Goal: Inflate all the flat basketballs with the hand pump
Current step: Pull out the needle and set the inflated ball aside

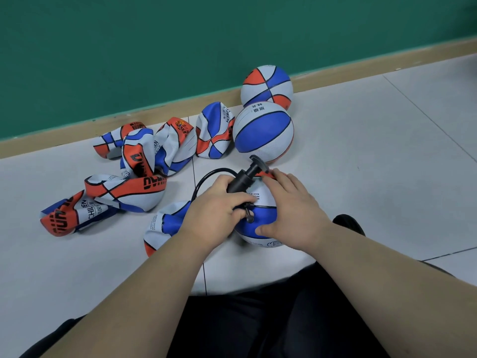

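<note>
Head view: gripping the hand pump [240,180] in the curled left hand [216,213] atop the basketball [263,215] at 6 o'clock. Pressing that ball with the flat right hand [296,205]. Facing flat basketballs [144,161] at 10 o'clock.

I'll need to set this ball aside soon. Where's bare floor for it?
Bare floor tiles lie right of the right hand and the inflated basketballs, up to the baseboard. Crowded: flat basketballs left of the left hand, which grips the hand pump.
</note>
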